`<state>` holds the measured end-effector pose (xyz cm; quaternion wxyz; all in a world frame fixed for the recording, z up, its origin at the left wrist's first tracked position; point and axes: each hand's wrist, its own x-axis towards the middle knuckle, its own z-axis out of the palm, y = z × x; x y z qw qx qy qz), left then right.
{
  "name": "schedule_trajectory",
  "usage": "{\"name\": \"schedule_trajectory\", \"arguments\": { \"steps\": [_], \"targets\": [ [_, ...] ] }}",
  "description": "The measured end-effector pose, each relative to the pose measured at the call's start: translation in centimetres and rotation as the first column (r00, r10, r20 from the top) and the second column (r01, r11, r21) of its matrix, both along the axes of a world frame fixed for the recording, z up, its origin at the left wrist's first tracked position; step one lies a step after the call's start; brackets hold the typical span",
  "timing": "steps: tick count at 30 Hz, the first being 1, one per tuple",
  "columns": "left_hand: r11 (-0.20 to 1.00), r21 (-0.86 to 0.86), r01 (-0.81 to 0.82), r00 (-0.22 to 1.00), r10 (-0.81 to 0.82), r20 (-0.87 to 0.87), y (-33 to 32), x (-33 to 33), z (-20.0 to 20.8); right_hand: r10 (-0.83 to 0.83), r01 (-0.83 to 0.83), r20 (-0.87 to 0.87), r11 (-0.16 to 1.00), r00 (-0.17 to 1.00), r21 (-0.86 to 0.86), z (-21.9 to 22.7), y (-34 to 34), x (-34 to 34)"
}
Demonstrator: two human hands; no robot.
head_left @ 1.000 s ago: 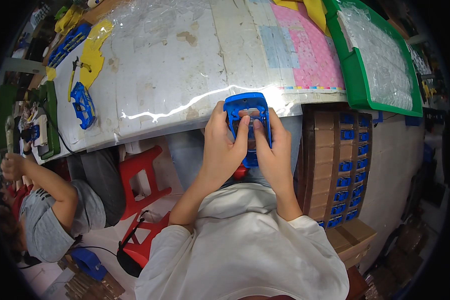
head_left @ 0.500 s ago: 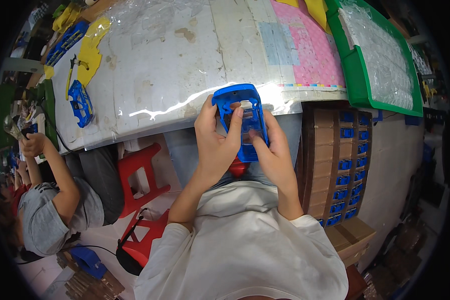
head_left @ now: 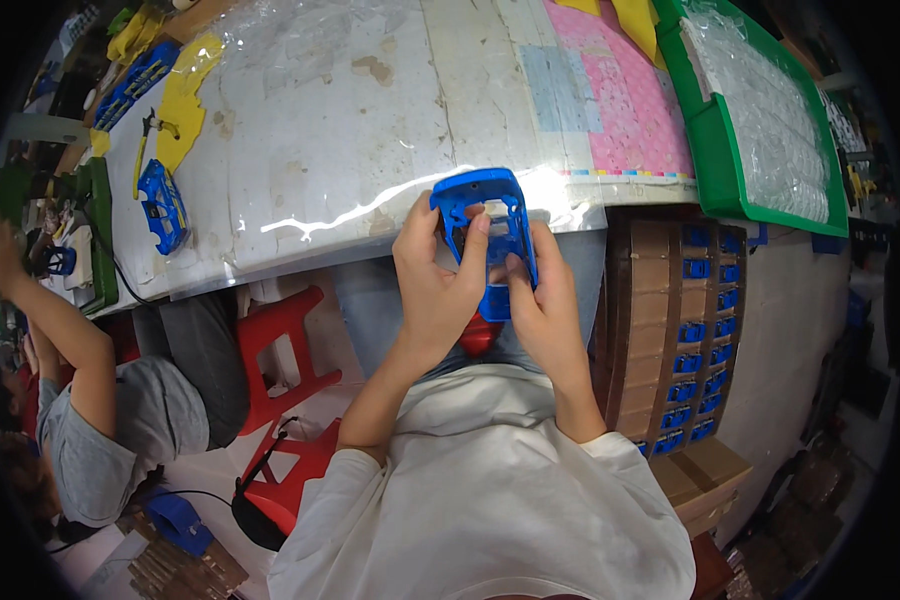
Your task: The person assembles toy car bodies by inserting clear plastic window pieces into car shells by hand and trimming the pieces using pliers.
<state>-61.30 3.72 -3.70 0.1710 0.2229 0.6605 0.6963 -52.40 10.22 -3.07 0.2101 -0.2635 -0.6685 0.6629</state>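
A blue plastic housing point(head_left: 479, 184), hollow side up with a window-like opening in its middle, is held over the table's near edge. My left hand point(head_left: 436, 268) grips its left side, fingers behind and thumb laid inside near the opening. On the other side my right hand point(head_left: 550, 292) is closed around the right edge, its thumb pressing inside lower down. Something clear and shiny shows in the opening beneath the thumbs, but I cannot make out its kind. Most fingers of both hands are hidden behind the housing.
The worn white table point(head_left: 320, 120) carries another blue housing point(head_left: 163, 207) at the left and a green tray point(head_left: 735, 170) of clear plastic pieces at the right. A partitioned cardboard box point(head_left: 650, 320) with blue parts stands right of me. A co-worker point(head_left: 140, 410) sits left, near red stools point(head_left: 285, 350).
My hands keep hold of the housing, and its lower right part has tilted slightly. At the left, the co-worker's raised arm has moved outward to the left.
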Motion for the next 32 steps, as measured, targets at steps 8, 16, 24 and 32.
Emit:
{"name": "schedule_trajectory", "arguments": {
  "steps": [8,16,24,32],
  "targets": [
    [0.982,-0.189,0.028,0.989,-0.054,-0.136,-0.9,-0.3,0.8,-0.058,0.05,0.049,0.988,0.997,0.145,-0.6,-0.9,0.2],
    [0.938,-0.218,-0.269,0.945,0.213,-0.249,-5.9,-12.9,0.2,0.192,-0.174,-0.162,0.977,0.968,0.12,-0.1,-0.9,-0.9],
    [0.465,-0.661,-0.589,0.773,0.086,-0.628,-16.6,-31.5,-1.1,0.033,-0.036,-0.2,0.999,0.979,-0.008,-1.7,0.9,1.8],
    [0.795,-0.428,-0.429,0.53,-0.162,-0.832,-2.9,-23.6,1.2,-0.213,0.213,-0.097,0.977,0.972,-0.012,-5.1,2.2,6.6]
  ]
}}
